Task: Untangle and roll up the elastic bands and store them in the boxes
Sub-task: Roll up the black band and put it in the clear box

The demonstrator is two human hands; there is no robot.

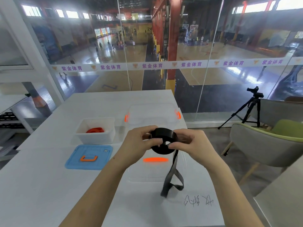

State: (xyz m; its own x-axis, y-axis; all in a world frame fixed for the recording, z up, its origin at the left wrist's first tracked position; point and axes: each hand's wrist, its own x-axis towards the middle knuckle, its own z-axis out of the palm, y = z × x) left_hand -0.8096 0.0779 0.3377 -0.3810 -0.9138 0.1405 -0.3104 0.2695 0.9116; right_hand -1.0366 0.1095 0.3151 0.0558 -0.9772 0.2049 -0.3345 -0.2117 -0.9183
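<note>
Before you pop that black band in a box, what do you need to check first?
1. Grip: left hand and right hand both hold the black band roll: ok.
2. Rolled all the way: a loose end hangs twisted below: not ok.
3. White box open, blue lid lying in front of it: ok.
4. Room beside the red band inside: ok.
5. Clear box open: cannot tell.
</note>
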